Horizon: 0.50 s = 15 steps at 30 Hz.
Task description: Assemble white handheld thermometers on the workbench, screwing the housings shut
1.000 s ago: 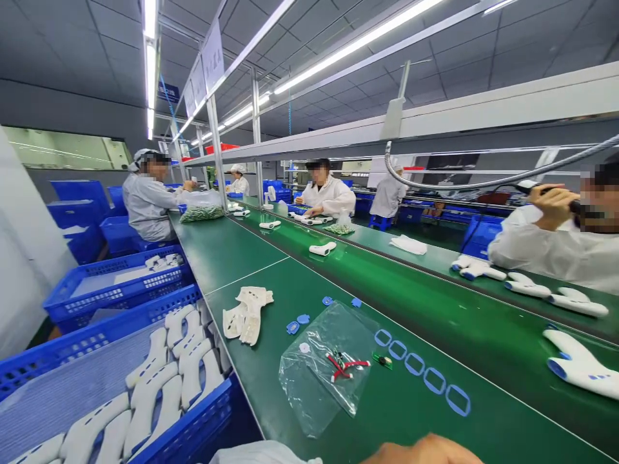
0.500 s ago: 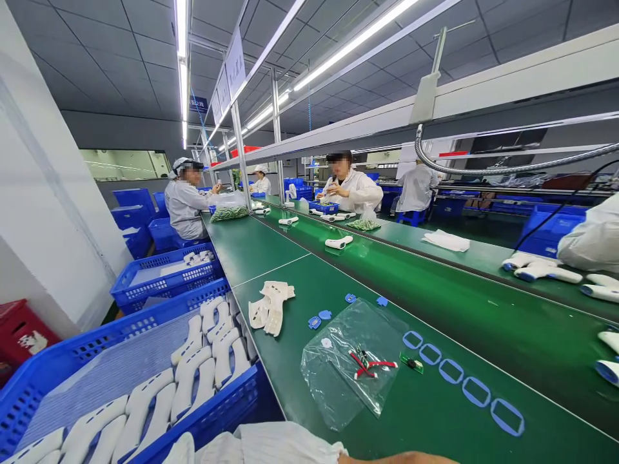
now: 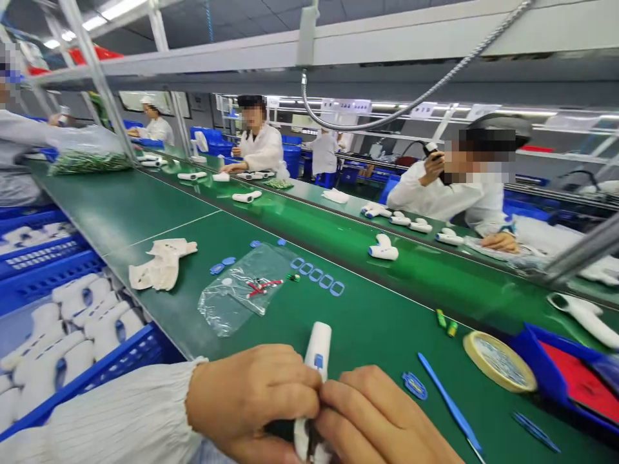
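Left hand (image 3: 251,399), right hand (image 3: 382,419) gripping white thermometer (image 3: 319,341) together at 6 o'clock, tip pointing 12 o'clock. Plastic bag (image 3: 242,293) lying 11 o'clock of hands, tape roll (image 3: 498,361) 3 o'clock.

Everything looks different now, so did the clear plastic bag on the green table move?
No. The clear plastic bag still lies just left of the row of blue rings; only the view turned.

The thermometer (image 3: 318,341) is white plastic with a small blue button on its face. It stands nearly upright, rounded tip up, lower end pinched between my left hand (image 3: 251,399) and right hand (image 3: 382,419).
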### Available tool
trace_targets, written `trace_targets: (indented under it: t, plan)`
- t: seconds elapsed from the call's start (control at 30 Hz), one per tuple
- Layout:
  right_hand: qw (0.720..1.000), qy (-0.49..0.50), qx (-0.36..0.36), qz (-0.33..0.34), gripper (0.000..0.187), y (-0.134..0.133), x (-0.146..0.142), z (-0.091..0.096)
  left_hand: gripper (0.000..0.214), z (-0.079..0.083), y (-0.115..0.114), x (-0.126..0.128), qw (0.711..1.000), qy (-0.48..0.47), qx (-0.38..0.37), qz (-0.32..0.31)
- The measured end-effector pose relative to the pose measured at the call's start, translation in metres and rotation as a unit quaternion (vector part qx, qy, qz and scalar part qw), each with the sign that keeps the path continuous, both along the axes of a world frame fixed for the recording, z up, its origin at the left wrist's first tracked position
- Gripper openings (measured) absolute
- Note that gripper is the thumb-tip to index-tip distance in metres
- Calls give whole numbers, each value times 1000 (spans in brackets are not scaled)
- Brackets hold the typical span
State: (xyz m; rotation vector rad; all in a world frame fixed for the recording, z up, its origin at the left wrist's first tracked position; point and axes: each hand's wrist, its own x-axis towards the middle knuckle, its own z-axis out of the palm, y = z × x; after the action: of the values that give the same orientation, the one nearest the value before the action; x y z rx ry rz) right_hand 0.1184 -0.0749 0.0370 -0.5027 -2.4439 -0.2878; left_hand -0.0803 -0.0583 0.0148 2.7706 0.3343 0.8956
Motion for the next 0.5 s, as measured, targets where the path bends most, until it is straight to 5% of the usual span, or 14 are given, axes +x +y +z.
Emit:
trace_targets:
  t: [0.5]
  plan:
    - [998,36,-49,6,29,-3,2,-9,18,6,-11,7,999,-26,-30,26]
